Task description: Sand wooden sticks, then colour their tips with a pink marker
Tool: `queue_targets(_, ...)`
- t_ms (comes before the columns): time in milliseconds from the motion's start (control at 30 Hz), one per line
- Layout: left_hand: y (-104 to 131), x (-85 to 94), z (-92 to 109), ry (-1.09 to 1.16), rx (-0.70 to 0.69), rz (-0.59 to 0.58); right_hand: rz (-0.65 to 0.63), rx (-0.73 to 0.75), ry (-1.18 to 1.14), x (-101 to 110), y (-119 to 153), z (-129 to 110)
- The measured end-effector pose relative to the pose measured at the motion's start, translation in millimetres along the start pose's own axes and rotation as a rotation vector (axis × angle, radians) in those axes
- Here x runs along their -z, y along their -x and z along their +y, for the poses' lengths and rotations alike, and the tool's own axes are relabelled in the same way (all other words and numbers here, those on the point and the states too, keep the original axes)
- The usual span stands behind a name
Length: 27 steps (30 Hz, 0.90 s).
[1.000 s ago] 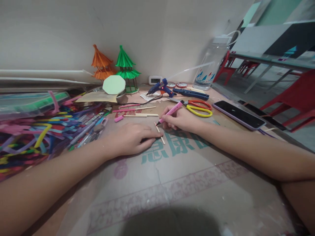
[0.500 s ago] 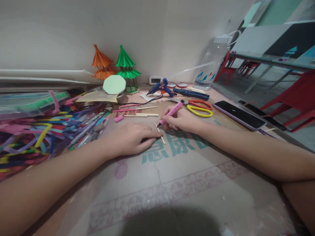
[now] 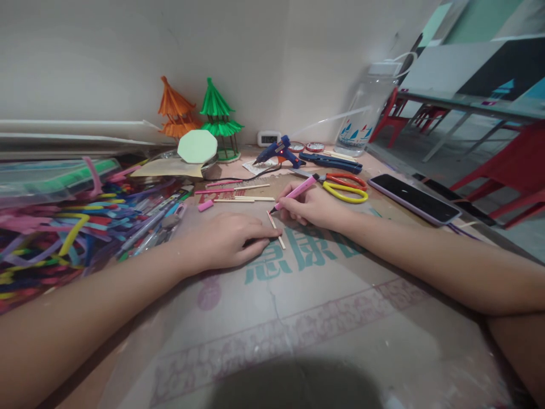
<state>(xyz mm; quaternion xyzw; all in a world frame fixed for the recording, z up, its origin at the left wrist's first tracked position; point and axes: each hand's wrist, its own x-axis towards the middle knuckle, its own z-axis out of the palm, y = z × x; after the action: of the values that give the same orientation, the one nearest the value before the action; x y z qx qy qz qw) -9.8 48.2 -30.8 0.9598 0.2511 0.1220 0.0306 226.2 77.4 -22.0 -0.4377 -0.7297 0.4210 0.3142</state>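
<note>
My right hand [image 3: 304,203] is closed round a pink marker [image 3: 300,187], whose dark tip touches or nearly touches the upper end of a thin wooden stick [image 3: 281,241]. That end of the stick looks reddish. The index finger of my left hand [image 3: 232,238] lies stretched out and presses the stick against the plastic-covered cardboard [image 3: 264,307]; the other fingers are partly hidden. A pink marker cap [image 3: 205,205] lies beyond my left hand, near several plain sticks [image 3: 244,199] and some pink ones [image 3: 215,192].
Behind stand an orange [image 3: 174,108] and a green pagoda model [image 3: 218,113], a glue gun [image 3: 276,152] and a bottle [image 3: 361,113]. Scissors [image 3: 346,190] and a phone [image 3: 415,199] lie at right, coloured pipe cleaners [image 3: 72,227] at left.
The marker's tip has shifted slightly up and left along the stick to its upper end. My left hand has stayed in place on the stick.
</note>
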Motion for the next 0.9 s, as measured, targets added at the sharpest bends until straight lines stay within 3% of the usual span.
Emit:
queue_targets(700, -0.9, 2.9, 0.6, 0.047, 0.001, -0.005, -0.06, -0.015, -0.032, 1.8, 4.3, -7.5)
queue_targets(900, -0.8, 2.0, 0.4, 0.038, 0.006, 0.004, -0.017, -0.013, -0.049, 0.9, 1.0, -2.7)
